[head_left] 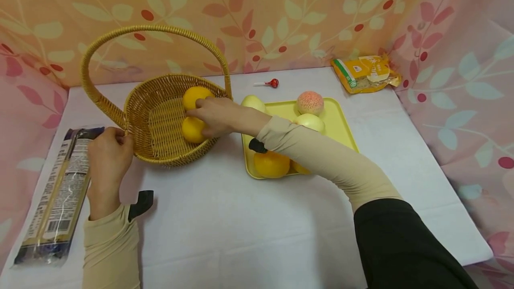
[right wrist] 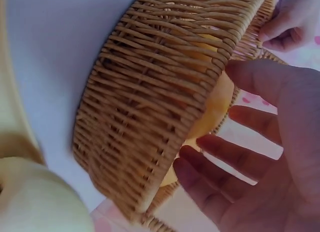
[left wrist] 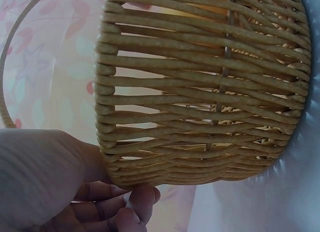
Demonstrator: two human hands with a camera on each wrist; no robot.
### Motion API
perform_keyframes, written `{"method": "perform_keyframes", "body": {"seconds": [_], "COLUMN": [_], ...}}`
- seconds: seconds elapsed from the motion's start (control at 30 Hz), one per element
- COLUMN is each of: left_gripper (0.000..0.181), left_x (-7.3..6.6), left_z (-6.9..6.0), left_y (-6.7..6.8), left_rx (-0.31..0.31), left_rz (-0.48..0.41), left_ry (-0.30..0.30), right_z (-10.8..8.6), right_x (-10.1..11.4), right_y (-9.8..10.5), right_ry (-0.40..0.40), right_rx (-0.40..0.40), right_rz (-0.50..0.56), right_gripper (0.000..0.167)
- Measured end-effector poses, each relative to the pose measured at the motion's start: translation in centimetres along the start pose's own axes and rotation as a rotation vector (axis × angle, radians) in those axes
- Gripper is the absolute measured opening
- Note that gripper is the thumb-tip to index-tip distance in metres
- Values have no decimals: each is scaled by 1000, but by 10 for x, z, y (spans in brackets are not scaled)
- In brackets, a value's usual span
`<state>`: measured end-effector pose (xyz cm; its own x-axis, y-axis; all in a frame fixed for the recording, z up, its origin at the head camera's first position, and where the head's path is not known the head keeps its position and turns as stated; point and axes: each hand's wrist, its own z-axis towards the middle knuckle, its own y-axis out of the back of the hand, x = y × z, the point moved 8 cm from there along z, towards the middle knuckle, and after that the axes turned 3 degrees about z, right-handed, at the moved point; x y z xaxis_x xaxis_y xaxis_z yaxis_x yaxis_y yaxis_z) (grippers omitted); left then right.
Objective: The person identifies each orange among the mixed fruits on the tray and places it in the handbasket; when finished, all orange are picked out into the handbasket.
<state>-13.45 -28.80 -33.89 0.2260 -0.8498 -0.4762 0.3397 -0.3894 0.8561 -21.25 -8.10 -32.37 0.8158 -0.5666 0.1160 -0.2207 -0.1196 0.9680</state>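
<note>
Have wicker basket (head_left: 162, 121) upright left of centre, handle (head_left: 155, 29) up, two orange fruits (head_left: 194, 97) inside by the right-hand wall. From head view, see right hand (head_left: 221, 113) reaching over that wall to both fruits; can't read finger spread well from there. Get it from right wrist view: fingers apart, slightly bent, thumb tip by the rim. Can't tell about contact with the fruits. Also see fruit through the weave there, plus left hand (head_left: 110, 155) beyond the basket.

In head view, get mostly the back of left hand, at the basket's left rim near the handle foot. Check left wrist view for the grip: pinching the rim, thumb one side, bent fingers the other.

Only in head view, find red lollipop (head_left: 274, 83) beyond the tray, orange-yellow bag (head_left: 365, 73) at far right, printed packet (head_left: 56, 191) lying left of basket. Find yellow tray (head_left: 341, 126) right of basket, with pale round fruits (head_left: 311, 122), pink textured ball (head_left: 310, 103) and more orange fruit, partly covered by right sleeve (head_left: 321, 157).

For surface: white cloth (head_left: 225, 226), lightly creased. For room: floral fabric (head_left: 261, 17) on three sides, orange-toned at back, pink at both flanks.
</note>
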Motion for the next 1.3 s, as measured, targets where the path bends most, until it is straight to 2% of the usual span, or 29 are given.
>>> {"method": "perform_keyframes", "body": {"seconds": [0.2, 0.33, 0.47, 0.67, 0.87, 1.07, 1.3], "left_gripper": [34, 33, 34, 35, 37, 37, 36], "left_x": [1, 0, -1, 0, 0, 0, -1], "left_z": [0, 0, -1, 0, -1, -1, -1], "left_y": [1, 1, 2, 0, -1, -2, 0], "left_rx": [-21, -31, -33, -14, 8, 16, -2], "left_rz": [2, 4, 4, 2, 1, -2, 7], "left_ry": [-10, -19, -19, -2, 16, 16, 5], "right_z": [-31, -61, -93, -145, -190, -223, -251], "right_x": [-11, -20, -29, -37, -46, -60, -69], "right_y": [13, 24, 30, 30, 18, -7, -35], "right_ry": [38, 51, 30, 48, 73, -10, -69], "right_rx": [-105, -174, -214, -311, -428, -420, -422], "right_rz": [70, 102, 114, 125, 119, 153, 173], "right_gripper": [52, 49, 48, 47, 49, 54, 61]}}
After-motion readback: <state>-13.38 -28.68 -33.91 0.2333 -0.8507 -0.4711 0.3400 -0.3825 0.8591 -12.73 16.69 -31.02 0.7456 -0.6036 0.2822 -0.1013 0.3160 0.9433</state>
